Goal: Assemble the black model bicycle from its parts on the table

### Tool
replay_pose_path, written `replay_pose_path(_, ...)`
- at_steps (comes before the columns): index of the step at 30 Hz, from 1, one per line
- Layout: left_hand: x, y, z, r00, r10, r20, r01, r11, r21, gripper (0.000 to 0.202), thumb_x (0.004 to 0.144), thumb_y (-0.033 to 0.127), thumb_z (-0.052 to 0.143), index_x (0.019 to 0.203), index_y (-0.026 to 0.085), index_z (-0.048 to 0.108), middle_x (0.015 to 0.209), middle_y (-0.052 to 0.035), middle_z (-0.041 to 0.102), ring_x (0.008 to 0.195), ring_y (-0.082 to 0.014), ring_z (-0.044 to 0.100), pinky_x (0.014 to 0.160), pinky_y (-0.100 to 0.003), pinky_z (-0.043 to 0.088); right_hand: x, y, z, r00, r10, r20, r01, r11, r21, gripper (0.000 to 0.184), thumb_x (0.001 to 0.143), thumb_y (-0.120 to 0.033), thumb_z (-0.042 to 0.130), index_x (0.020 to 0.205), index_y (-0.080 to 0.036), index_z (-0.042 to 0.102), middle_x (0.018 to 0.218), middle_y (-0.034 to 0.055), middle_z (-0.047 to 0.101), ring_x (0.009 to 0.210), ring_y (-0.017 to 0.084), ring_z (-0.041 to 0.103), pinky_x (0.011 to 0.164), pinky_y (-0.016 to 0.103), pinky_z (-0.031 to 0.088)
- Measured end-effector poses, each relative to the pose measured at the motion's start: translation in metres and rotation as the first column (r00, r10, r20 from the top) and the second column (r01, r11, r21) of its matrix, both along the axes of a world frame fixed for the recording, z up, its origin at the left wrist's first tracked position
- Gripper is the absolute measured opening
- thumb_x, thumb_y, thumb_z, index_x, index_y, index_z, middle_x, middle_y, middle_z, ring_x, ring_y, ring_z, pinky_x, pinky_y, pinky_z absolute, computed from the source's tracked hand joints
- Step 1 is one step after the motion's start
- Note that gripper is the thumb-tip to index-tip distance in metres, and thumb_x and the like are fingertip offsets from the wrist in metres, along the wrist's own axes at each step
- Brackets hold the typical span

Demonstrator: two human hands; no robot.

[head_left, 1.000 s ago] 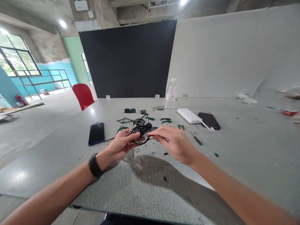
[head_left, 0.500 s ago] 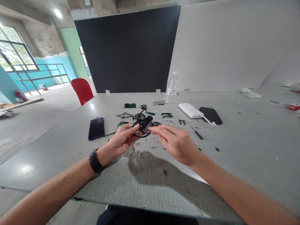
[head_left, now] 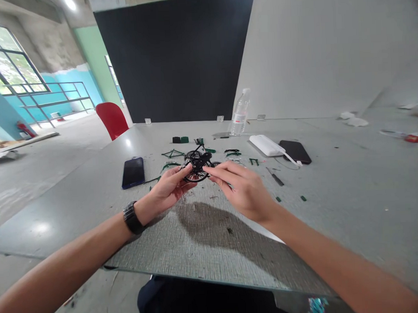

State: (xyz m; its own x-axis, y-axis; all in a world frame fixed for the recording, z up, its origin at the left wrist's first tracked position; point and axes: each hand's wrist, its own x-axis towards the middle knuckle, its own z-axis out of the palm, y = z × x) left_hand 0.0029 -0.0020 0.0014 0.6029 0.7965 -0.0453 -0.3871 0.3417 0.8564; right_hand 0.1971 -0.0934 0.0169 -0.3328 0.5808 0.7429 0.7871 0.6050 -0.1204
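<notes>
A small black model bicycle [head_left: 198, 165] is held up above the table in front of me. My left hand [head_left: 169, 187] is closed on its left side, thumb on the frame near a spoked wheel. My right hand [head_left: 247, 189] is at its right side, fingers bent together and index fingertip touching the bicycle. Whatever sits between those right fingertips is too small or hidden to make out. Beneath and behind lie small metal screws [head_left: 214, 197], a green bicycle frame [head_left: 173, 153] and dark green curved parts [head_left: 233, 153].
A phone [head_left: 132, 172] lies on the left, a screwdriver [head_left: 275, 177] on the right. Farther back are a water bottle [head_left: 240, 116], a white power bank [head_left: 266, 145] and a black phone [head_left: 295, 152]. A black panel [head_left: 177, 61] stands behind the table.
My right fingertips have shifted slightly left, farther over the bicycle. The left hand keeps its hold. The whole view has tilted down a little.
</notes>
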Motion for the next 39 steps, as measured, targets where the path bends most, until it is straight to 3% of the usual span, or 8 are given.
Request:
replay_pose_path(10, 0.001, -0.004, 0.003, 1.0, 0.003, -0.031, -0.004, 1.0, -0.014, 0.022, 0.079, 0.032, 0.083, 0.08, 0.014, 0.07, 0.08, -0.0011, 0.072, 0.074, -0.0114, 0.067, 0.079, -0.029, 0.057, -0.005, 0.0, -0.004, 0.998, -0.02, -0.055, 0.019, 1.0, -0.022, 0.026, 0.099, -0.014, 0.055, 0.122, -0.02, 0.066, 0.096, 0.0054, 0.07, 0.083, 0.015, 0.067, 0.074, 0.029, 0.057)
replay_pose_path(20, 0.0, -0.007, 0.006, 0.998, 0.0, -0.066, 0.0, 1.0, -0.004, 0.02, 0.083, 0.028, 0.08, 0.086, 0.013, 0.067, 0.082, -0.0022, 0.072, 0.074, -0.0121, 0.069, 0.079, -0.03, 0.059, -0.003, 0.002, -0.004, 0.996, -0.025, -0.09, 0.021, 0.999, -0.044, 0.015, 0.095, -0.015, 0.062, 0.108, -0.017, 0.068, 0.098, 0.0053, 0.074, 0.086, 0.015, 0.07, 0.077, 0.028, 0.057)
replay_pose_path(25, 0.002, -0.007, 0.007, 0.993, 0.054, -0.102, -0.049, 0.998, 0.043, 0.021, 0.082, 0.025, 0.08, 0.083, 0.01, 0.065, 0.079, -0.0034, 0.071, 0.072, -0.0112, 0.069, 0.069, -0.022, 0.055, 0.001, 0.003, -0.003, 0.998, -0.034, -0.055, 0.031, 0.998, -0.061, 0.013, 0.097, -0.019, 0.059, 0.108, -0.018, 0.068, 0.098, 0.0052, 0.073, 0.086, 0.016, 0.07, 0.076, 0.029, 0.056)
replay_pose_path(29, 0.003, -0.01, 0.005, 0.988, 0.086, -0.129, -0.074, 0.993, 0.092, 0.023, 0.08, 0.025, 0.082, 0.081, 0.012, 0.063, 0.078, -0.0017, 0.07, 0.072, -0.0108, 0.068, 0.068, -0.022, 0.054, -0.002, 0.004, -0.002, 0.999, -0.053, -0.003, 0.053, 0.998, -0.042, 0.013, 0.098, -0.025, 0.059, 0.103, -0.017, 0.068, 0.094, 0.0064, 0.071, 0.084, 0.018, 0.068, 0.075, 0.033, 0.055)
replay_pose_path(34, 0.005, -0.012, 0.0, 0.986, 0.101, -0.135, -0.081, 0.986, 0.144, 0.027, 0.078, 0.026, 0.083, 0.081, 0.015, 0.058, 0.083, -0.0027, 0.072, 0.075, -0.013, 0.07, 0.068, -0.023, 0.053, -0.007, 0.003, -0.001, 0.995, -0.091, 0.046, 0.093, 0.995, -0.039, 0.013, 0.099, -0.02, 0.054, 0.096, -0.017, 0.066, 0.088, 0.0057, 0.067, 0.076, 0.017, 0.063, 0.07, 0.031, 0.052)
replay_pose_path(39, 0.006, -0.012, 0.001, 0.987, 0.073, -0.14, -0.051, 0.987, 0.153, 0.026, 0.079, 0.027, 0.082, 0.083, 0.013, 0.06, 0.081, -0.0026, 0.071, 0.074, -0.0127, 0.069, 0.067, -0.023, 0.053, -0.007, 0.002, -0.003, 0.981, -0.106, 0.16, 0.095, 0.993, 0.073, 0.018, 0.102, -0.019, 0.048, 0.096, -0.013, 0.065, 0.087, 0.0079, 0.064, 0.075, 0.017, 0.061, 0.068, 0.03, 0.051)
